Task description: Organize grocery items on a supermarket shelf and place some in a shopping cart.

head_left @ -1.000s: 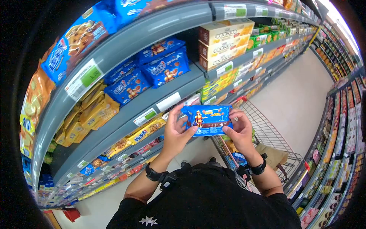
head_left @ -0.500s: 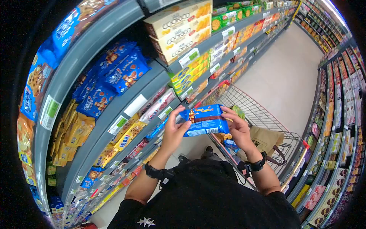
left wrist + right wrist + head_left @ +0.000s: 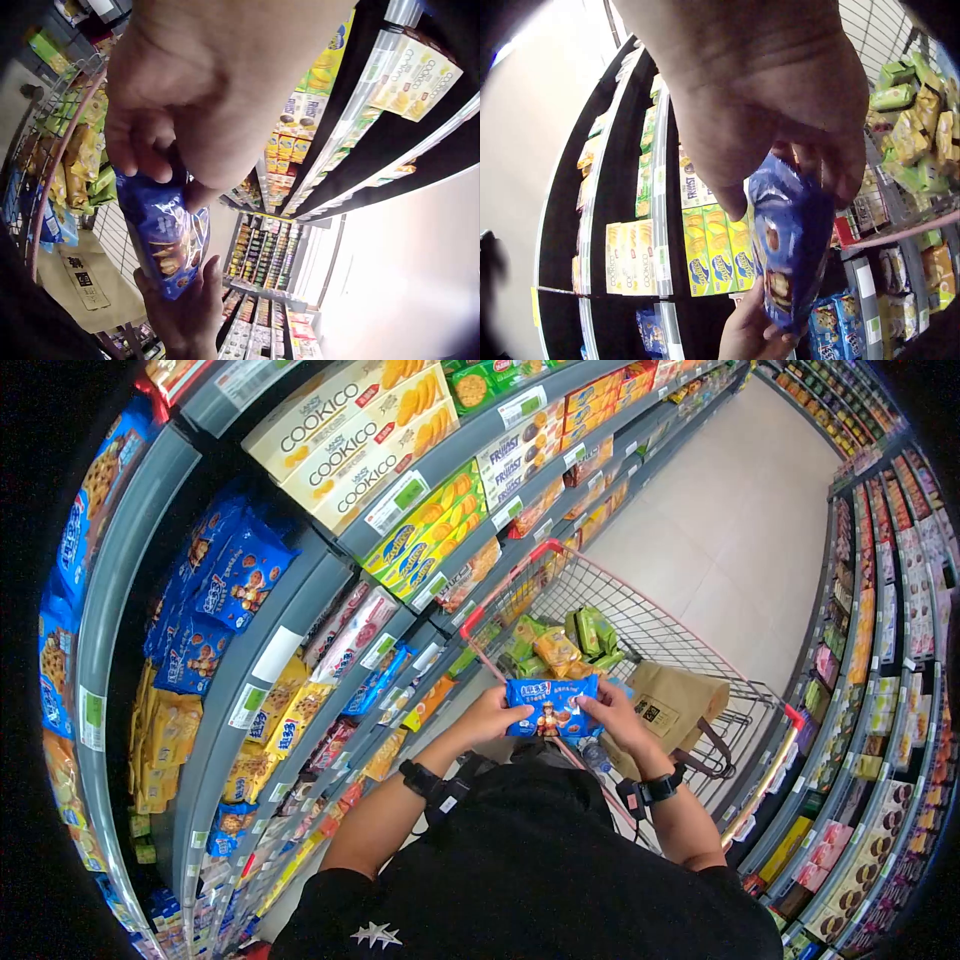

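A blue cookie packet [image 3: 550,708], with white lettering and a small cartoon figure, is held by both hands in front of the person's torso. At its left end the left hand [image 3: 488,718] grips it, thumb lying on the front. The right hand [image 3: 622,722] pinches the opposite end, its thumb near the upper corner. In the left wrist view the packet [image 3: 171,236] stretches between the two hands, with cookies pictured on its wrapper. From the right wrist the same packet [image 3: 791,240] appears below the right hand, and the left hand [image 3: 746,330] supports its far end.
Just beyond the hands stands a wire shopping cart [image 3: 640,585] holding green and yellow packs [image 3: 557,650] and a brown paper bag [image 3: 668,700]. Shelves on the left carry similar blue packets [image 3: 235,580], yellow packets [image 3: 170,735] and cookie boxes [image 3: 355,450]. An aisle floor [image 3: 700,530] runs ahead.
The packet has been turned over from a side with small print and a barcode to its front. Both hands have lowered slightly. The head view has swung right, bringing more of the cart into sight.
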Action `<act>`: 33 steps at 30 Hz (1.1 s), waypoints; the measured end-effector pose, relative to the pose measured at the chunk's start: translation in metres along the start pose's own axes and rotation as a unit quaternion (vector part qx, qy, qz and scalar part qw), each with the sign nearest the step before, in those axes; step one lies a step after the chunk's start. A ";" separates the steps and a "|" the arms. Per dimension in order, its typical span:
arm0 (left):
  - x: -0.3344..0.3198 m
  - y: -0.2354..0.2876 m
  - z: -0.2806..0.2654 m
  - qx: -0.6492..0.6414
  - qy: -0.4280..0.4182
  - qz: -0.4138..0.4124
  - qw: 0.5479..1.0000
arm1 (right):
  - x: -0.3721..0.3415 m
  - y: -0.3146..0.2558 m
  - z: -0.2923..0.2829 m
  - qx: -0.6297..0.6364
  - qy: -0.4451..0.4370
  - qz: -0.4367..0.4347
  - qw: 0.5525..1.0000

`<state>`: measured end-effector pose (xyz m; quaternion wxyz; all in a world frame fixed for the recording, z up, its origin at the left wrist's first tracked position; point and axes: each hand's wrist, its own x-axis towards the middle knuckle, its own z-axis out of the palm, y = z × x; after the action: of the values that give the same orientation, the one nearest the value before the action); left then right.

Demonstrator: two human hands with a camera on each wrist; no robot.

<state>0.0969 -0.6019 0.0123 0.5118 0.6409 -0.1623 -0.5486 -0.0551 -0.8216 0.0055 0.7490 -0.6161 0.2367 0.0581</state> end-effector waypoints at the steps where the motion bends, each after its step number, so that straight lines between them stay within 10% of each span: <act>1: 0.005 0.001 0.005 -0.024 -0.009 0.000 1.000 | 0.006 0.022 -0.001 0.024 0.014 -0.010 1.000; 6: 0.026 -0.023 0.004 0.005 0.034 -0.031 0.999 | 0.007 0.035 -0.005 0.134 0.019 0.056 0.989; 13: -0.012 -0.013 -0.042 0.025 0.154 0.099 0.983 | 0.061 0.189 -0.078 -0.088 0.197 0.071 0.974; 17: -0.047 -0.010 -0.070 -0.022 0.204 0.137 0.969 | 0.063 0.144 -0.061 -0.194 0.160 0.188 0.949; 20: -0.074 -0.012 -0.090 -0.049 0.241 0.201 0.948 | 0.088 0.161 -0.062 -0.471 0.132 -0.020 0.872; 24: -0.130 0.013 -0.112 0.000 0.339 0.241 0.909 | 0.140 0.093 0.003 -0.264 -0.009 -0.088 0.960; 26: -0.160 0.035 -0.128 0.012 0.398 0.234 0.887 | 0.149 0.007 0.053 -0.366 -0.087 -0.186 0.908; 30: -0.218 0.091 -0.145 -0.028 0.424 0.367 0.828 | 0.094 -0.166 0.191 -0.027 -0.225 -0.200 0.953; 33: -0.269 0.138 -0.133 0.006 0.441 0.392 0.807 | 0.058 -0.245 0.253 -0.016 -0.312 -0.258 0.914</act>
<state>0.1683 -0.3903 0.2553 0.6957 0.6990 -0.1602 0.0412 0.1602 -0.6504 0.2326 0.7636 -0.6185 -0.1767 0.0560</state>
